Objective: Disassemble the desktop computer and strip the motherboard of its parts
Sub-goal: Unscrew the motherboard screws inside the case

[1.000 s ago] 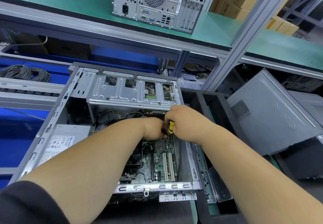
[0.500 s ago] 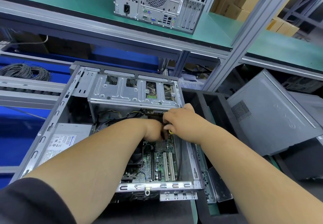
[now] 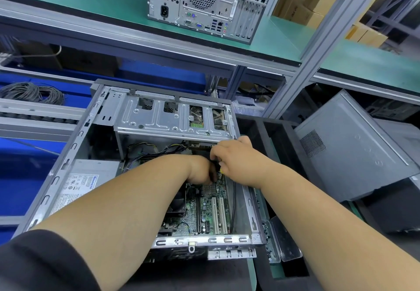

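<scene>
Motherboard (image 3: pixel 211 209) in open case (image 3: pixel 75 154), right hand (image 3: pixel 236 156) fingers curled round yellow-handled tool (image 3: pixel 220 170), left hand (image 3: pixel 201 170) grip hidden

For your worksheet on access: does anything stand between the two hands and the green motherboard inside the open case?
Nothing visible does. The left hand and right hand already reach the green motherboard, just below the silver metal drive cage.
</scene>
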